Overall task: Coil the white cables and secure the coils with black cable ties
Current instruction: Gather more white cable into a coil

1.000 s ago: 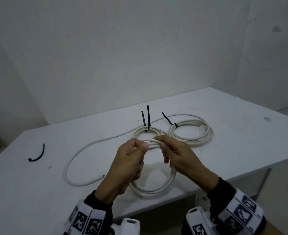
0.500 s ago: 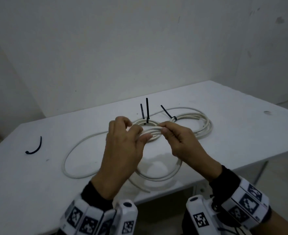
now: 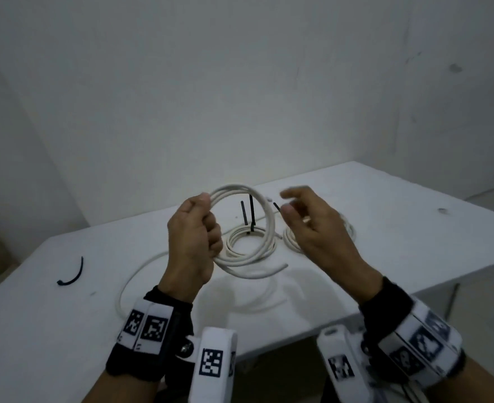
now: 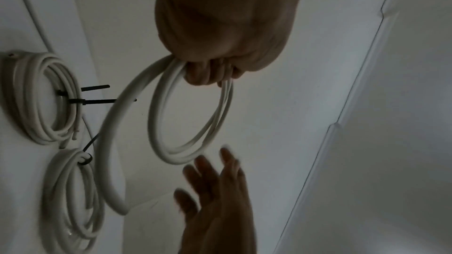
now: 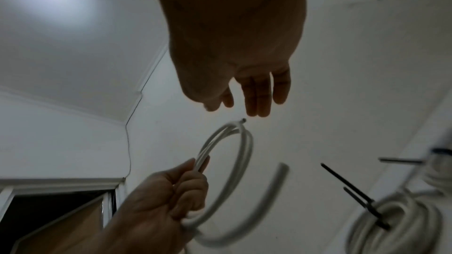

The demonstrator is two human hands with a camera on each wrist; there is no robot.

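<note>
White table (image 3: pixel 385 228), head view: left hand (image 3: pixel 193 239) grips the lifted coil (image 3: pixel 266 219), while the loose black tie (image 3: pixel 72 276) lies way off at 9 o'clock (nearer the left). Right wrist view: right hand (image 5: pixel 244 76) hangs empty, fingers relaxed, coil at 6 o'clock.

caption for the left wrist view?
Left hand grips a white cable coil; open right hand nearby.

Head camera looks down and forward over the white table (image 3: pixel 414 216) — hands near centre. Both wrist cameras sit close under their palms, tilted up at walls; all three share the held coil (image 3: pixel 264 216) at 12 o'clock.
</note>
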